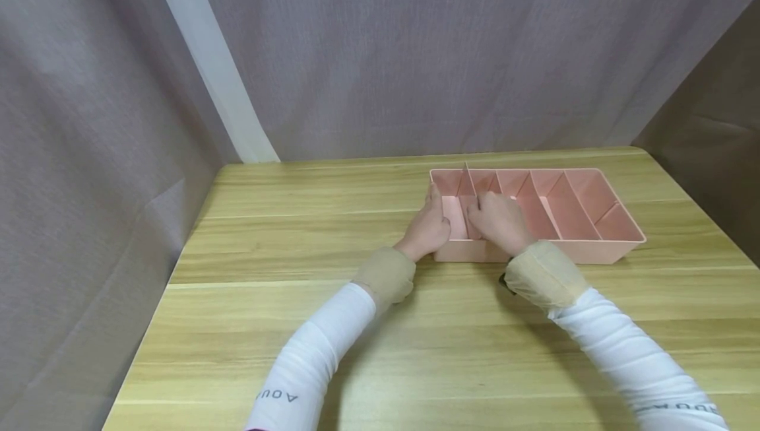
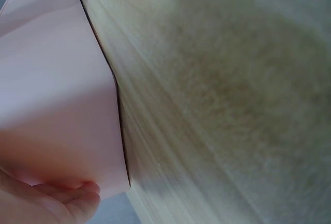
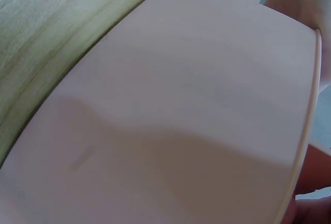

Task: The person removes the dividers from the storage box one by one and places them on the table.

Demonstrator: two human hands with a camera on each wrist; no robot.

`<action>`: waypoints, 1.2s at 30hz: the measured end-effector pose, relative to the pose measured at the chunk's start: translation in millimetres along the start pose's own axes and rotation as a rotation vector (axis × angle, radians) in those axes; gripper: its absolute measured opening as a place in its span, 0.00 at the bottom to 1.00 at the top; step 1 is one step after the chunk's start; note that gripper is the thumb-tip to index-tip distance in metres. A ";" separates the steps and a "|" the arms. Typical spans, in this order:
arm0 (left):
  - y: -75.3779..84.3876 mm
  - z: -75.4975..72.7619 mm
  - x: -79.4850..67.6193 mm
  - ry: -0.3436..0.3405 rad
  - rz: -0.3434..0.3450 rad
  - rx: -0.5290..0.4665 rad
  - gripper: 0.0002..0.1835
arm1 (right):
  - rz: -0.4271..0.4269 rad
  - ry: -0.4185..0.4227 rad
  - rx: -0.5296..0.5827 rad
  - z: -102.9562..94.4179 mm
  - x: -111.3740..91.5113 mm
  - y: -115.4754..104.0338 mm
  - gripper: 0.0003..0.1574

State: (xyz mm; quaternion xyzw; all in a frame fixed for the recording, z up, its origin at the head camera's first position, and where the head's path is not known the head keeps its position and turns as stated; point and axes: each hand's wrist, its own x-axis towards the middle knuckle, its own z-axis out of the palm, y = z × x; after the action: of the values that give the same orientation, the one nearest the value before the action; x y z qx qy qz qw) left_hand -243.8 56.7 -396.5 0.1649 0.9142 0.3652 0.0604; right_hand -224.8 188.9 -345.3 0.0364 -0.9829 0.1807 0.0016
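Observation:
A long pink divided box (image 1: 528, 251) stands on the table. My left hand (image 1: 429, 226) grips its left end wall, and the left wrist view shows curled fingers (image 2: 77, 200) against the outside of the box. Over the box, my right hand (image 1: 501, 221) pinches a thin pink divider (image 1: 466, 203) near the left end. That divider leans slightly, and its far top corner sticks up above the rim. Several more dividers (image 1: 543, 210) stand across the box to the right. In the right wrist view the box's front wall (image 3: 181, 89) hides most of the fingers.
The box rests on a light wood-grain table (image 1: 285, 233), toward its back right. Grey curtains (image 1: 415, 55) hang behind and to the left, with a white strip (image 1: 214, 61) running down the back. A darker cloth (image 1: 712, 121) hangs at the right edge.

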 end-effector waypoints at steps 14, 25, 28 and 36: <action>0.3 -0.4 0.1 -0.015 -0.007 -0.015 0.38 | 0.033 0.015 -0.056 -4.1 -0.9 -0.1 0.19; -0.3 -0.1 -0.2 -0.015 -0.010 -0.025 0.39 | 0.035 0.018 -0.055 -8.4 -2.3 -1.9 0.21; -0.8 -0.4 -0.6 -0.015 0.000 -0.036 0.38 | 0.036 0.032 -0.053 -8.8 -2.3 -2.4 0.21; -1.2 -0.9 -0.9 -0.018 -0.001 -0.031 0.39 | 0.038 0.034 -0.060 -9.8 -2.4 -2.8 0.20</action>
State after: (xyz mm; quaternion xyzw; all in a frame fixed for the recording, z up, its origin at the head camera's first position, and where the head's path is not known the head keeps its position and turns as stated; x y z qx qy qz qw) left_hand -243.5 54.9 -396.7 0.1668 0.9079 0.3780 0.0714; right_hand -222.3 190.0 -335.1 0.0147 -0.9882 0.1519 0.0161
